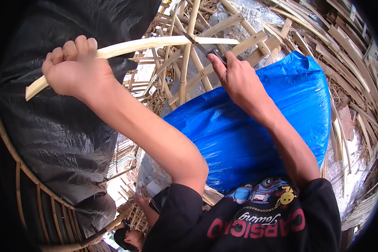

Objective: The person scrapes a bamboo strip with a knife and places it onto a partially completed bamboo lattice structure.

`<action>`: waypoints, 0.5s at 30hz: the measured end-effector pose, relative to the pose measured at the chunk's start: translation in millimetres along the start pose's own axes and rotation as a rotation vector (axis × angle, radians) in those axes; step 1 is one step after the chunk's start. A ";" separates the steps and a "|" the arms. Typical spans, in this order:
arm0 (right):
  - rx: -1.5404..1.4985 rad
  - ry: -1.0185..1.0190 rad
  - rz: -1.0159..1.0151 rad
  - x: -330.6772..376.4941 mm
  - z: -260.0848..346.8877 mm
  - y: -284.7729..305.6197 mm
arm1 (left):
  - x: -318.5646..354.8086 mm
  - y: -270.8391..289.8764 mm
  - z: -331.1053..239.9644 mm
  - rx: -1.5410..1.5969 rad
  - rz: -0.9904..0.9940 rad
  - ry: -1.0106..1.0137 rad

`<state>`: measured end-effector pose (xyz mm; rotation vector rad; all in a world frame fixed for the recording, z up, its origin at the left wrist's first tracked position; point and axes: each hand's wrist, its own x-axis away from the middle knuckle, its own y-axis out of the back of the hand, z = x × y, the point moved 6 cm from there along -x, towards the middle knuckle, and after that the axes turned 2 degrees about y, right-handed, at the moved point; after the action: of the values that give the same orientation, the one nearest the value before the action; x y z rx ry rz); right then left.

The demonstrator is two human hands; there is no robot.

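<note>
A long pale bamboo strip [143, 43] runs across the upper part of the view, from far left to the middle, bowed slightly upward. My left hand [75, 67] is closed in a fist around it near its left end. In my right hand [237, 77] is a knife [203, 47], gripped by its dark handle. Its blade crosses the strip toward the strip's right part and touches it there; whether it has cut in, I cannot tell. Across my lap lies a blue plastic sheet [248, 122], beneath my right forearm.
Bamboo slats [189, 59] stand and cross beyond the strip. Split bamboo pieces [348, 54] heap up at right. Black plastic sheeting [54, 138] hangs at left above a curved bamboo frame [42, 191]. Another person [132, 237] is at the lower left, a hand near woven bamboo.
</note>
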<state>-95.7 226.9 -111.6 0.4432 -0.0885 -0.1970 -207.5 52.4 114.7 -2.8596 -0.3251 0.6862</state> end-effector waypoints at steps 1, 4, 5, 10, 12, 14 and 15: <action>-0.003 0.001 0.000 -0.7 -0.6 -0.8 | -3.3 5.7 3.2 -0.008 -0.028 0.015; 0.129 0.111 -0.025 -4.7 5.9 1.7 | -3.1 15.9 7.9 0.018 -0.044 0.044; 0.281 0.129 0.027 -7.9 6.9 5.6 | -1.4 19.1 8.3 0.017 -0.057 0.036; 0.570 0.265 0.027 -23.5 21.7 37.5 | 3.0 14.2 5.6 0.031 -0.035 0.010; 0.278 0.171 0.048 -23.2 23.7 42.1 | 2.9 2.6 0.9 0.022 -0.004 -0.005; -0.025 0.083 0.067 -17.3 33.8 47.5 | 7.4 -5.6 -4.7 -0.007 -0.054 -0.017; -0.199 0.101 0.026 -7.4 48.3 55.4 | 7.1 -7.8 -5.7 -0.008 -0.049 -0.021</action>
<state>-99.7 257.3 -44.4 0.2530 0.0244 -0.1556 -200.0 61.0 118.5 -2.8437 -0.4007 0.7071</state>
